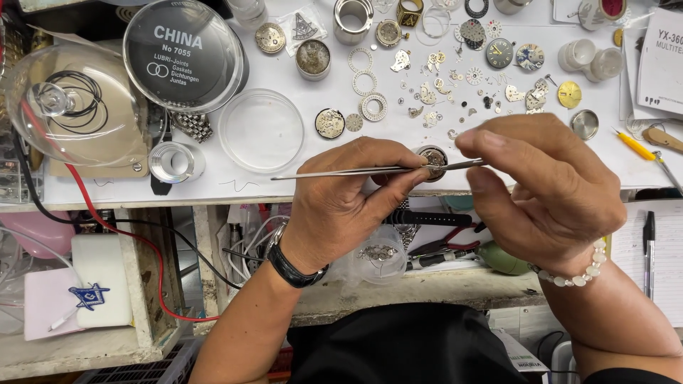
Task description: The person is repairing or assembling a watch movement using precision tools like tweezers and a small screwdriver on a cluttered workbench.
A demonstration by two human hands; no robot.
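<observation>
Tweezers [356, 171] pinched in the left hand [348, 206] reach the watch movement [432, 158] on the bench edge, right hand [541, 185] pinching another tool; loose parts [441, 85] lie scattered, assembly seemingly unfinished.

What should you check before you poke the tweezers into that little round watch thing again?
1. Watch movement held steady: ok, the left hand pinches it at the edge of the white work surface.
2. Tweezers gripped: ok, they lie across the left hand, and the right hand meets their other end.
3. Tweezer tips on the right spot: cannot tell, the fingers hide where they touch.
4. Loose gears and small parts safe from a knock: not ok, some lie just behind the right hand.
5. Clear round dish out of the way: ok, it sits apart to the left.
</observation>
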